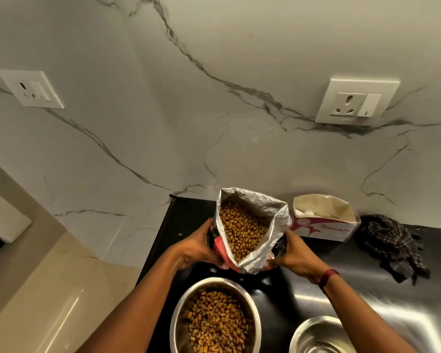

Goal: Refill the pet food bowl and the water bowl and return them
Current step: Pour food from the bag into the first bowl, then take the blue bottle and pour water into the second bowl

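An open foil-lined pet food bag full of brown kibble stands upright on the black counter. My left hand grips its left side and my right hand grips its right side. In front of the bag, a steel food bowl holds a layer of kibble. A second steel bowl sits to its right at the bottom edge; it looks to hold no food, and I cannot tell if there is water in it.
A white and red cardboard box stands right of the bag against the marble wall. A dark checked cloth lies crumpled further right. Two wall sockets are above. The counter's left edge drops off beside my left arm.
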